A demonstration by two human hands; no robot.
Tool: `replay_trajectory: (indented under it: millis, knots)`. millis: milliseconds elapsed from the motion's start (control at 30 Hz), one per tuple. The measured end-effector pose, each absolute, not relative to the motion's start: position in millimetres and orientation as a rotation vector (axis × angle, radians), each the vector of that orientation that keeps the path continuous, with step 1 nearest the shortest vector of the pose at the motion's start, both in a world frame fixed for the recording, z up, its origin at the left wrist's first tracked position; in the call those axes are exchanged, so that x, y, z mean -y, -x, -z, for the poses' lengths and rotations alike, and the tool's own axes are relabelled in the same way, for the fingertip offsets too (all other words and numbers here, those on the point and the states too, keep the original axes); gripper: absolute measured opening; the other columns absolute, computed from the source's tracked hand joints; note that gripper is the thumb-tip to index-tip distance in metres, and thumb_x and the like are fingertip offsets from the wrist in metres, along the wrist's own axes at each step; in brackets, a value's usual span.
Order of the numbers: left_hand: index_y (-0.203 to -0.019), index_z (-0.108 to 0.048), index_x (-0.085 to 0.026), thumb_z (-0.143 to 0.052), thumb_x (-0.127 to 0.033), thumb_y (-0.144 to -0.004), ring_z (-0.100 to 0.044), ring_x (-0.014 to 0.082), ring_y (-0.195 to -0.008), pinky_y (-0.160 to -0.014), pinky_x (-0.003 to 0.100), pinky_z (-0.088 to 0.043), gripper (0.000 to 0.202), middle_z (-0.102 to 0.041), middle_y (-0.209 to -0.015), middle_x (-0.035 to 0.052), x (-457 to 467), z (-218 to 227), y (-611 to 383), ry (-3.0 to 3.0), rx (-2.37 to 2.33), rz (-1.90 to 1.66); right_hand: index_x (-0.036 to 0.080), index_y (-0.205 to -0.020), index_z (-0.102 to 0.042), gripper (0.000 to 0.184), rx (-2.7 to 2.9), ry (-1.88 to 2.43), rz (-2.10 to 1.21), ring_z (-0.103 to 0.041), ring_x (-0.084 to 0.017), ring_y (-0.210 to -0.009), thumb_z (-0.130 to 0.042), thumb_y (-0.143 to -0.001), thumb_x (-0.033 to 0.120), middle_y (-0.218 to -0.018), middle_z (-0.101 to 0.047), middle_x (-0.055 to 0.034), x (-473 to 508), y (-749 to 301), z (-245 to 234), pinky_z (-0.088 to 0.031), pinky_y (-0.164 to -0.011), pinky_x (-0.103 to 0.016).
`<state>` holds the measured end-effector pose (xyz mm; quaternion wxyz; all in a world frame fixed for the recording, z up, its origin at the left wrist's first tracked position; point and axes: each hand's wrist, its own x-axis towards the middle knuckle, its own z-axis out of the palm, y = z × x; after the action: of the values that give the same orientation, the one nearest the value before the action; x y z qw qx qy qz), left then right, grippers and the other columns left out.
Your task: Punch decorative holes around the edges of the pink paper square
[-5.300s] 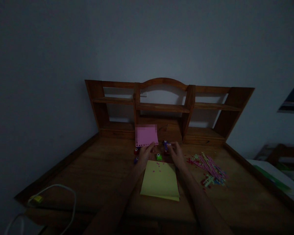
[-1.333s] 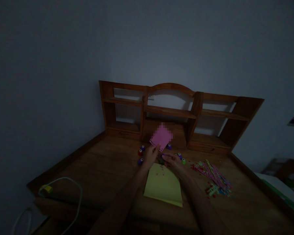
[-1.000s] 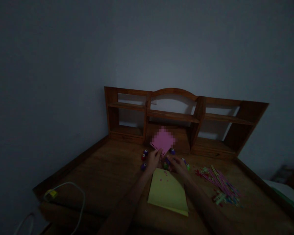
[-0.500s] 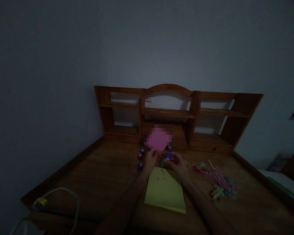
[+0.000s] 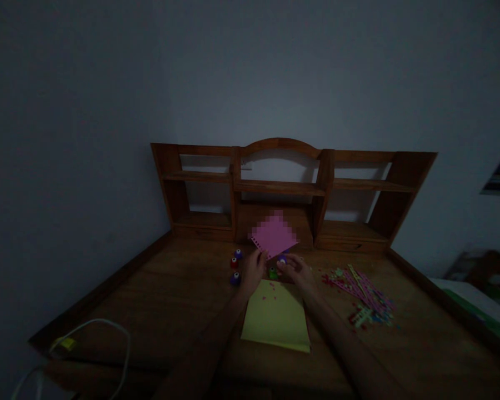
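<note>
My left hand [image 5: 254, 272] pinches the lower edge of a pink sheet of paper [image 5: 274, 238], which has a row of small holes along its left edge and is partly blurred out. In my right hand [image 5: 298, 271] is a small purple paper punch [image 5: 282, 259] with a white spot, close to the sheet's lower corner. Whether the paper sits inside the punch is too small to tell. A green punch [image 5: 273, 273] stands between my hands. Below them lies a yellow pad of paper [image 5: 276, 322] with several tiny pink cut-outs on it.
Left of my hands stand a red punch [image 5: 234, 263] and two purple ones, the nearer [image 5: 235, 279] by my wrist. At right lies a pile of coloured strips and bits [image 5: 364, 294]. A wooden shelf unit [image 5: 279, 189] backs the desk; a white cable [image 5: 127, 344] loops at front left.
The pink sheet has turned and shifted a little to the right relative to the desk. My right hand has brought the purple punch nearer to it. The whole view has shifted slightly.
</note>
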<state>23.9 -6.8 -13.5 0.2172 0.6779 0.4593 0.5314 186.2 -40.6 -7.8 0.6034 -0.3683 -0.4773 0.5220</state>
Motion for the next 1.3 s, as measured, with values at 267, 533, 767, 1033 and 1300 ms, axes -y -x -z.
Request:
replay_trajectory:
  millis: [267, 533, 767, 1033, 1300]
  knots:
    - [-0.094, -0.063, -0.019, -0.04, -0.042, -0.096, -0.062, 0.0181, -0.081, -0.072, 0.025, -0.042, 0.032, -0.069, -0.091, 0.0056, 11, 9, -25, -1.91, -1.24, -1.517, 0.021, -0.091, -0.066, 0.039, 1.155, 0.765, -1.321, -0.068, -0.018, -0.073, -0.086, -0.061, 0.035, -0.086, -0.073, -0.0028, 46, -178, 5, -0.056, -0.071, -0.031]
    - [-0.085, -0.061, -0.018, -0.043, -0.039, -0.096, -0.058, 0.0162, -0.075, -0.07, 0.024, -0.04, 0.03, -0.068, -0.085, 0.0047, 17, 3, -26, -1.958, -1.185, -1.531, 0.02, -0.09, -0.064, 0.04, 1.124, 0.774, -1.334, -0.069, -0.017, -0.073, -0.087, -0.061, 0.035, -0.086, -0.073, -0.0025, 46, -179, 6, -0.056, -0.071, -0.03]
    - [-0.085, -0.063, -0.017, -0.045, -0.039, -0.095, -0.059, 0.0169, -0.077, -0.072, 0.025, -0.041, 0.03, -0.068, -0.085, 0.0049, 17, 1, -26, -1.96, -1.148, -1.531, 0.02, -0.089, -0.065, 0.038, 1.15, 0.794, -1.316, -0.07, -0.019, -0.075, -0.085, -0.063, 0.039, -0.091, -0.073, -0.005, 41, -183, 9, -0.056, -0.071, -0.031]
    - [-0.099, -0.065, -0.017, -0.043, -0.033, -0.096, -0.062, 0.019, -0.086, -0.078, 0.028, -0.044, 0.027, -0.07, -0.096, 0.0076, 18, 2, -29, -2.067, -1.015, -1.446, 0.017, -0.082, -0.071, 0.036, 1.141, 0.893, -1.25, -0.063, -0.015, -0.057, -0.082, -0.065, 0.046, -0.069, -0.07, -0.0038, 36, -187, 13, -0.052, -0.059, -0.028]
    - [-0.095, -0.065, -0.017, -0.042, -0.034, -0.096, -0.061, 0.0186, -0.083, -0.075, 0.027, -0.043, 0.028, -0.068, -0.09, 0.0063, 16, 4, -29, -2.091, -1.045, -1.388, 0.017, -0.085, -0.072, 0.037, 1.06, 0.84, -1.32, -0.06, -0.013, -0.056, -0.083, -0.064, 0.044, -0.073, -0.07, -0.0043, 36, -186, 13, -0.05, -0.058, -0.027]
